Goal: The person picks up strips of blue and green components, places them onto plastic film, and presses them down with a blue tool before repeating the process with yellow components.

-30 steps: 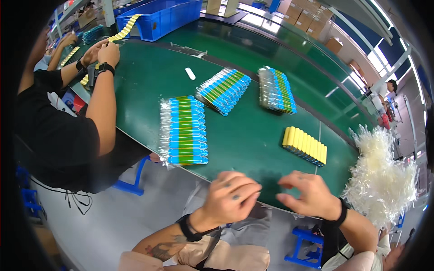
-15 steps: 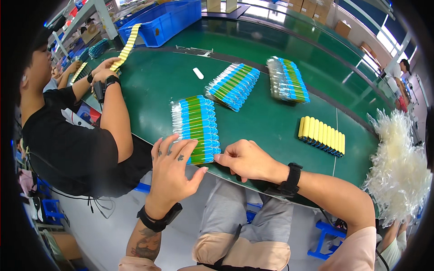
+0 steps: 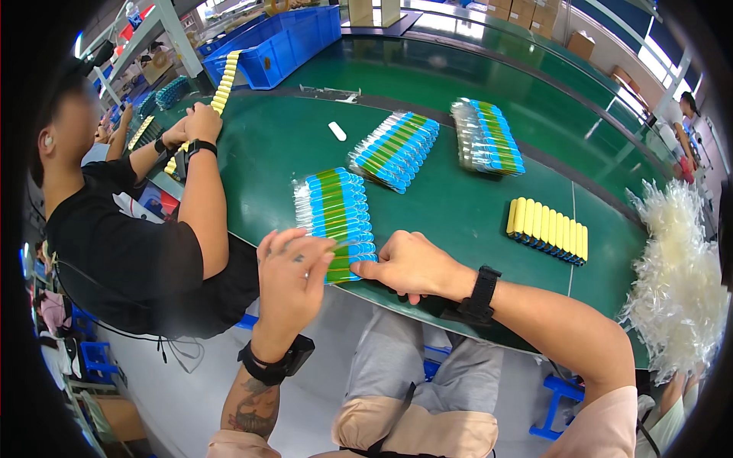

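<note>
- My left hand (image 3: 294, 278) and right hand (image 3: 412, 263) are pinching the nearest row of wrapped green-blue tubes (image 3: 336, 217) at the worktop (image 3: 458, 206) edge — grip narrow.
- Three wrapped rows are lying done — the bare yellow tubes (image 3: 548, 229) and loose wrappers (image 3: 676, 282) are waiting.

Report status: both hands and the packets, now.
Left hand and right hand both at near end of nearest packet row. Fingers pinching a packet; grip unclear. Green table around it, nothing blocking.

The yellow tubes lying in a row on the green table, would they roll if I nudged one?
Probably yes: the yellow tubes look round and smooth, lying side by side on the flat green table, unwrapped. They seem small, so likely light. Neighbours touching would probably shift together.
</note>
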Motion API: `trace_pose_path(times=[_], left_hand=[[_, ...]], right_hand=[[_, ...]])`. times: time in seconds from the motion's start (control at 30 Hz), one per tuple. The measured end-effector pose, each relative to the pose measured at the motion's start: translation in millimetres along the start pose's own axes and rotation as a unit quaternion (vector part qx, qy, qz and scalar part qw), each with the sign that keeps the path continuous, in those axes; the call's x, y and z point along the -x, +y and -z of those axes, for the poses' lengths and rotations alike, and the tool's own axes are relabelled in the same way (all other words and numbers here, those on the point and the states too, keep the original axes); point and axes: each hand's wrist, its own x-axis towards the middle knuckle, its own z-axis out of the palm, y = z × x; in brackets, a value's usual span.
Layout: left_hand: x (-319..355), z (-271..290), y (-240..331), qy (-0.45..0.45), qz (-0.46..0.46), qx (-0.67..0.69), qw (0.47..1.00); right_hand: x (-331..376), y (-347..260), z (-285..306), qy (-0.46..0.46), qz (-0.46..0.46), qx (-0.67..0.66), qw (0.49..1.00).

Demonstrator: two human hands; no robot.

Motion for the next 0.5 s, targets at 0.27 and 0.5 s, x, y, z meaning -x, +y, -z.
trace_pose_path(times=[0.27,0.5], left_hand=[[-62,52,-37,0.319,0.19,0.478,0.796],[-63,48,-16,0.344,0.174,0.489,0.783]], right_hand=[[0,-1,1,0.002,-0.007,0.012,1.0],[8,5,-2,0.033,-0.001,-0.013,0.999]])
